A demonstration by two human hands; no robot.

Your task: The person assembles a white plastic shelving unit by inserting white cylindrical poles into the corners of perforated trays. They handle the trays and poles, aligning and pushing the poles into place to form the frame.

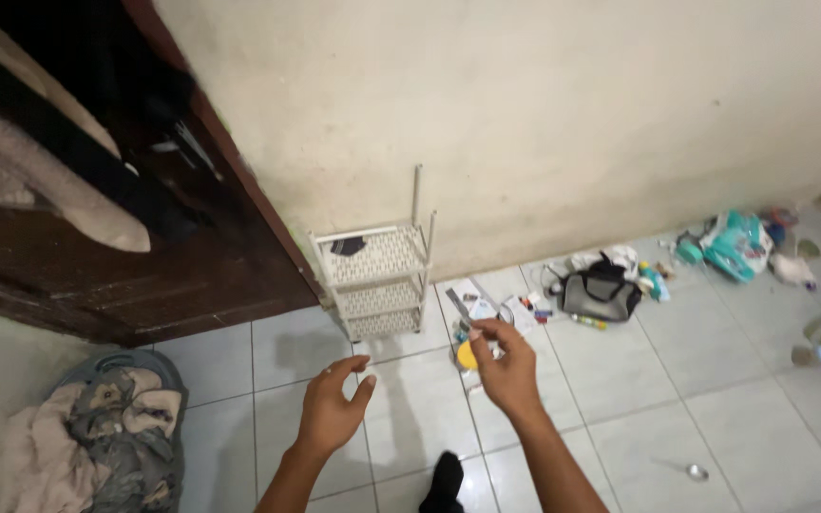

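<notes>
Pinching something tiny I can't make out, my right hand point(505, 366) floats just in front of the white rack point(379, 280). My left hand point(330, 410) hangs open, below the rack. Bare floor tiles point(715, 399) stretch to the rack's right.

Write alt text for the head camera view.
Two bare hands reach out over a tiled floor: the right hand pinches something small, the left hand is open. Ahead, a white shelf rack stands against the wall beside scattered clutter.
</notes>
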